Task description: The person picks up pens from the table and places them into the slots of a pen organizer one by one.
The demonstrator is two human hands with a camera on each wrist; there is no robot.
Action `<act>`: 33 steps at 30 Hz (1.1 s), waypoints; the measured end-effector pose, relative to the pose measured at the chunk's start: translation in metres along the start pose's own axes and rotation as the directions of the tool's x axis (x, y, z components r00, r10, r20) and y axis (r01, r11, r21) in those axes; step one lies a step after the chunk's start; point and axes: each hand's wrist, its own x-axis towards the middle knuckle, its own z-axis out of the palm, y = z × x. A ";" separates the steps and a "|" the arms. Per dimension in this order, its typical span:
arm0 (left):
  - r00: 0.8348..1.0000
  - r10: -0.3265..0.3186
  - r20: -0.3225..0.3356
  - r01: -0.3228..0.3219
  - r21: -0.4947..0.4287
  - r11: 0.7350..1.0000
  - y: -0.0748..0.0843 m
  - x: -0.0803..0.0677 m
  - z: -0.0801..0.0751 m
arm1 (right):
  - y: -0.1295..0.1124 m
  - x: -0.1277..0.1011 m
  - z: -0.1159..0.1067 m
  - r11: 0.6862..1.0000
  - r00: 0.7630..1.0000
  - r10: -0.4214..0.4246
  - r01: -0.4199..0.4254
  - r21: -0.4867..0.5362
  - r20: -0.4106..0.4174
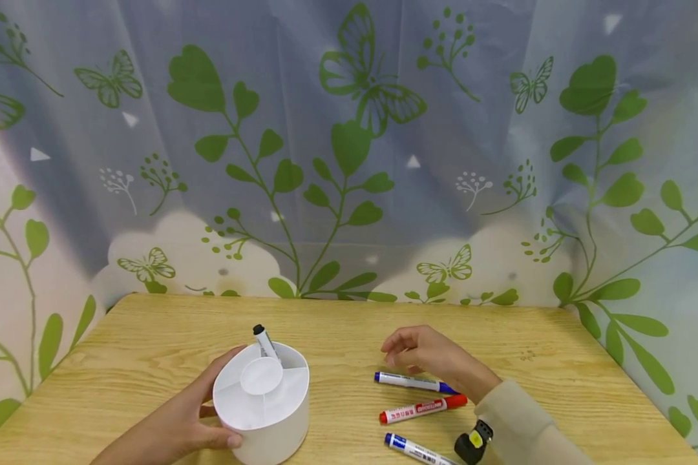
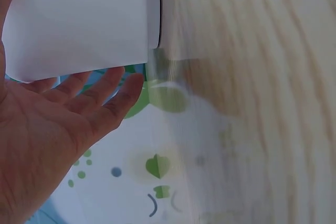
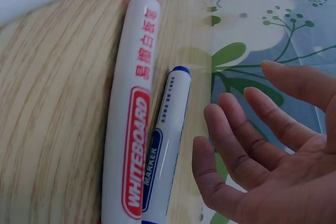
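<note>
We see a wooden table (image 1: 151, 349) with a leafy green curtain (image 1: 349, 148) behind it. Near the front edge, at about seven o'clock on the table, stands a white round pen holder (image 1: 263, 403) with little sections inside. A black marker (image 1: 264, 342) stands tilted in the back section, its dark cap poking up at twelve o'clock. Our left hand (image 1: 180, 420) is at the holder's nine o'clock side. Its thumb lies on the front wall and its fingers curl round the side, so it holds the holder. In the left wrist view the fingers (image 2: 100, 95) look quite straight and sit just under the white wall. Our right hand (image 1: 427, 355) hovers over the table at about three o'clock from the holder. Its fingers are loose and a bit bent, and they hold nothing. Three markers lie on the table near this hand. A blue marker (image 1: 413, 382) lies just under the hand. A red marker (image 1: 421, 409) lies next to it, closer to us. A second blue marker (image 1: 419, 451) lies at the front edge, at about five o'clock. In the right wrist view the red marker and a blue one lie side by side and look like they touch.
</note>
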 end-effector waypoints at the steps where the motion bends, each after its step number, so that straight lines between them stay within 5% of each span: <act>1: 1.000 -0.002 0.004 0.002 0.001 1.000 0.000 0.000 0.000 | 0.001 0.001 0.000 1.000 1.000 -0.002 0.002 -0.001 0.001; 33: 0.998 -0.052 0.024 0.052 0.017 0.999 0.002 -0.001 -0.001 | 0.013 0.016 0.021 0.970 0.998 -0.060 0.049 -0.238 -0.037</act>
